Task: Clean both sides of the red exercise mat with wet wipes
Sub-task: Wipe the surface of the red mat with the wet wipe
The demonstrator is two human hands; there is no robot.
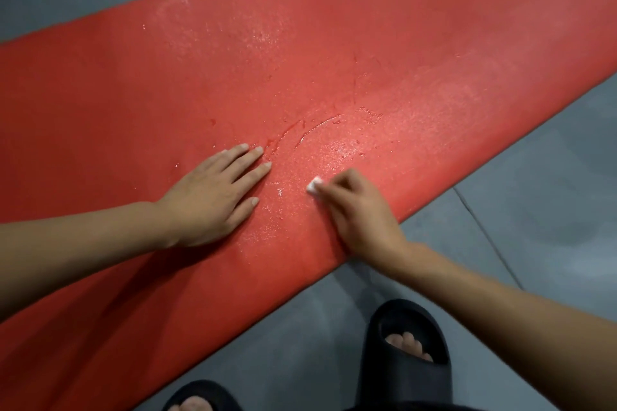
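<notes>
The red exercise mat (334,60) lies flat on the floor, running diagonally from lower left to upper right. Its surface is wet, with droplets and shiny streaks near the middle. My left hand (213,193) rests flat on the mat, palm down, fingers straight and spread. To its right, my right hand (360,210) grips a small white wet wipe (314,184) in curled fingers and holds it against the mat near the front edge. Most of the wipe is hidden inside the hand.
Grey tiled floor (500,210) surrounds the mat, with a tile seam running at the right. My two feet in black slippers, the right (404,354) and the left (200,399), stand on the floor just in front of the mat's near edge.
</notes>
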